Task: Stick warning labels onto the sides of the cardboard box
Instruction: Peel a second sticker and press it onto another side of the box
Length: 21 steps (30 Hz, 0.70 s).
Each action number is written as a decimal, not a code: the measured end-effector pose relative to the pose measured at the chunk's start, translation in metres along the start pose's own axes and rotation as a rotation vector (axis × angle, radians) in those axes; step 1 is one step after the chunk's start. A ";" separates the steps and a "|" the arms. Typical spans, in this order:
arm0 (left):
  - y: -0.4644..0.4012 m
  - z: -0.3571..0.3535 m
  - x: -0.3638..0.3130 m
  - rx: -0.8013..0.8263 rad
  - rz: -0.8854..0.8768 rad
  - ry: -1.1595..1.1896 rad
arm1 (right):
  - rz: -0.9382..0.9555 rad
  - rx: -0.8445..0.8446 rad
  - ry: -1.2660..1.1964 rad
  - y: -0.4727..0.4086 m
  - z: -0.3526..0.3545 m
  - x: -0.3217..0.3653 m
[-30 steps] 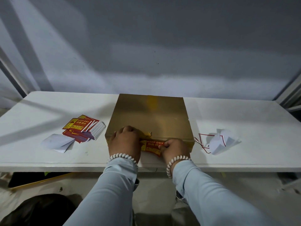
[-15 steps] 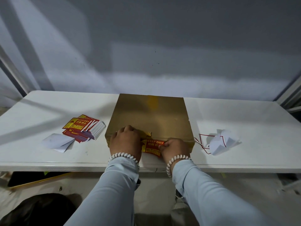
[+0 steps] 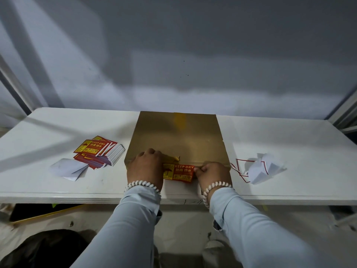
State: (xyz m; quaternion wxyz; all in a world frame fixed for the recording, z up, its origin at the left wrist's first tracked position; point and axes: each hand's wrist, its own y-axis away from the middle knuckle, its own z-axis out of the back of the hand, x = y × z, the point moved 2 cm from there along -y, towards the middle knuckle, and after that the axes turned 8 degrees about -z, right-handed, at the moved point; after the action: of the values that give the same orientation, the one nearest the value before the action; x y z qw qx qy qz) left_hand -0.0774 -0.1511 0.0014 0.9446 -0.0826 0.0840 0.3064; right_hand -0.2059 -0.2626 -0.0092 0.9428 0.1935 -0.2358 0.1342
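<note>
Both arms are reaching forward side by side, forearms in pale blue sleeves, each wrist wearing a white beaded bracelet. The left hand [image 3: 145,167] is lying palm down, knuckles up, fingers curling forward and pressing flat. The right hand [image 3: 213,174] is sitting just beside it, fingers bunching inward toward the left with thumb and fingertips pinching together; the two hands are not touching.

The left hand [image 3: 145,167] covers the left end of the warning label [image 3: 178,171], and the right hand [image 3: 213,172] covers its right edge. The label's small lower print is illegible. The cardboard box [image 3: 179,138] near side is largely hidden behind both hands.
</note>
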 end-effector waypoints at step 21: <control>0.000 -0.025 -0.003 -0.074 -0.044 -0.209 | 0.484 -0.214 0.651 -0.006 -0.011 0.008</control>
State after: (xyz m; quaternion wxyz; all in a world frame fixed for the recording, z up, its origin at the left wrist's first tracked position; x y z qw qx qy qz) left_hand -0.0827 -0.1580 -0.0221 0.9510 -0.0867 -0.0280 0.2955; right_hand -0.1927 -0.2614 -0.0162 0.9242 -0.0188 0.0232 0.3807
